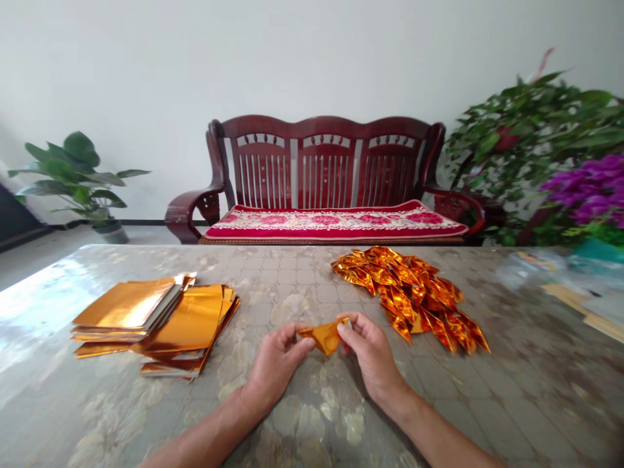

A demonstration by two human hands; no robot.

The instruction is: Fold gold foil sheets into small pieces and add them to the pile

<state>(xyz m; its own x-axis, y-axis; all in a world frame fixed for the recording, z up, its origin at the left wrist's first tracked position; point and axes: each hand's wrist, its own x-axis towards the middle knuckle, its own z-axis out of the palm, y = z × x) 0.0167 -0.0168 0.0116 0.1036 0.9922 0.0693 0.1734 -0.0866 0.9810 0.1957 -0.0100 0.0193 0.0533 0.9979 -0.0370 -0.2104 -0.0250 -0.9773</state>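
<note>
both hands pinched one folded gold paper (325, 337) just above the table (302, 286): the left hand (273, 365) closed on its left end, the right hand (371, 354) closed on its right end, fingertips hiding part of the fold. a pile of folded pieces (412, 296) lay near the right hand, too tangled to count. stacks of flat gold sheets (156, 318) sat apart to the left. behind stood a bench (324, 179). clutter at the table's right edge was blurred and cut off.
</note>
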